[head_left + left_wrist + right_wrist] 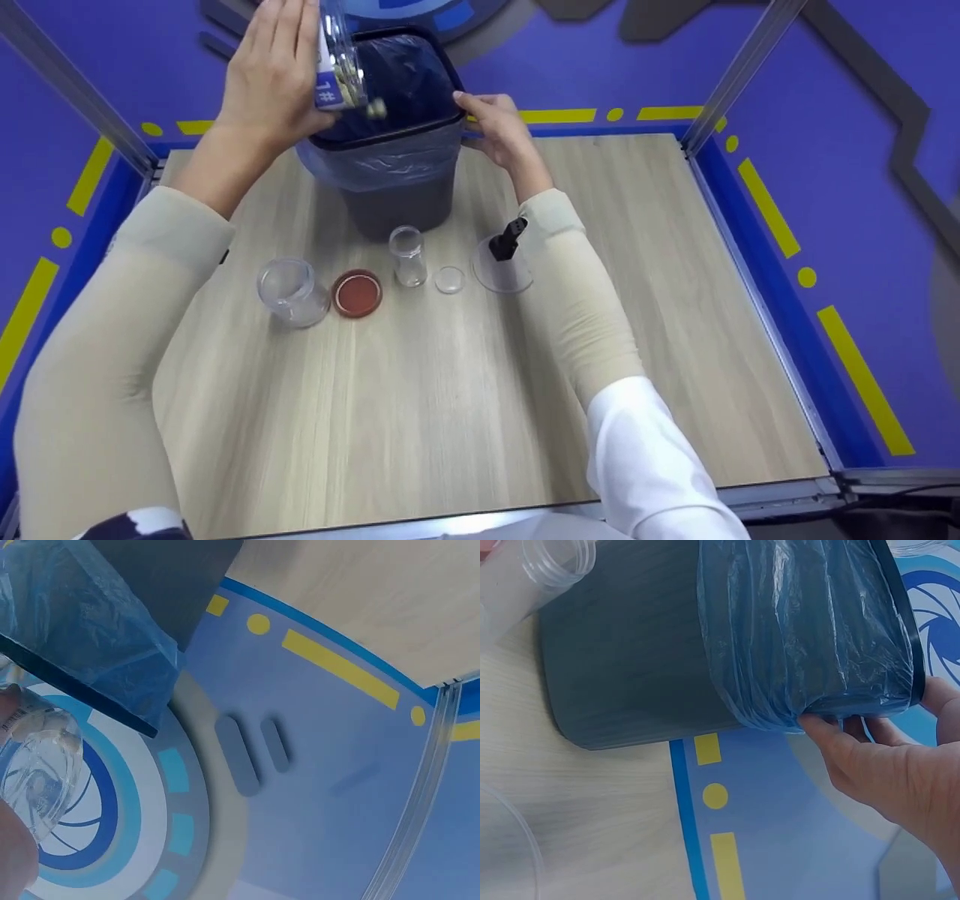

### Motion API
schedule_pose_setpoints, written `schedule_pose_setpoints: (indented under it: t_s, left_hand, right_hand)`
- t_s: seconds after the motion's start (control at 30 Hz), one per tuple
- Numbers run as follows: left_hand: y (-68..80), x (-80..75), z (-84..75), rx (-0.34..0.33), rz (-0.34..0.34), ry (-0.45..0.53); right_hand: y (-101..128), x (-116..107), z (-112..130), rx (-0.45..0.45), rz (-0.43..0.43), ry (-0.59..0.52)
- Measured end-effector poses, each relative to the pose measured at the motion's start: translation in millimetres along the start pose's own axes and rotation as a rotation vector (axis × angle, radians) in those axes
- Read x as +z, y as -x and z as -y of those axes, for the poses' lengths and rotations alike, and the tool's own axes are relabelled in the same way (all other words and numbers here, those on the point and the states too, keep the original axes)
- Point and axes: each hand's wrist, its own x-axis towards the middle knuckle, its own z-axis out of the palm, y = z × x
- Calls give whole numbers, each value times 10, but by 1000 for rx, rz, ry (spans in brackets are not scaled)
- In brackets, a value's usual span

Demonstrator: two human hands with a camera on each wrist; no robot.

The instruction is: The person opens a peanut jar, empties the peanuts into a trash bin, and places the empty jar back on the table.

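Note:
At the upper left, my left hand (270, 82) grips a clear jar (341, 64) with a white and blue label marked "1#". The jar is tilted over the mouth of a dark waste bin (401, 206), and small pale pieces (376, 109) show at its lower end, over the opening. In the left wrist view the clear jar (45, 765) is partly cut off by the frame edge. My right hand (501, 129) holds the bin's right rim. From the right wrist, its fingers (840, 746) pinch the rim and the bluish bin bag (802, 630) folded over it.
In front of the bin stand an uncapped clear jar (294, 296) and a slim clear jar (409, 262). A red lid (358, 293), a small clear lid (450, 280) and a larger clear disc (502, 279) lie beside them. Purple walls (847, 247) enclose the wooden table (450, 420).

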Motion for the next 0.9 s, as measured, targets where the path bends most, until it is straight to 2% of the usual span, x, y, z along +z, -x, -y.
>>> schedule_pose_setpoints:
  t_s: [0.17,0.27,0.33,0.43,0.63,0.7,0.9]
  left_hand:
    - [-15,-96,17,-112,167,53]
    - [-40,-164,30,-142,258,48]
    - [-52,-185,41,-133,268,50]
    - [-80,-217,48,-127,328,52]
    - [-124,-263,75,-89,341,39]
    - [-136,-274,77,-102,342,54]
    - [-172,-271,58,-93,394,41]
  right_hand:
    - [14,5,-6,6,11,-1]
    - [9,2,-7,-2,22,-10]
    - [7,-6,-9,-8,30,-15]
    - [7,-13,-9,-9,33,-13]
    - [3,1,-17,-5,23,-11]
    - [2,4,-21,0,18,-13]
    - [2,-1,-6,12,10,-2]
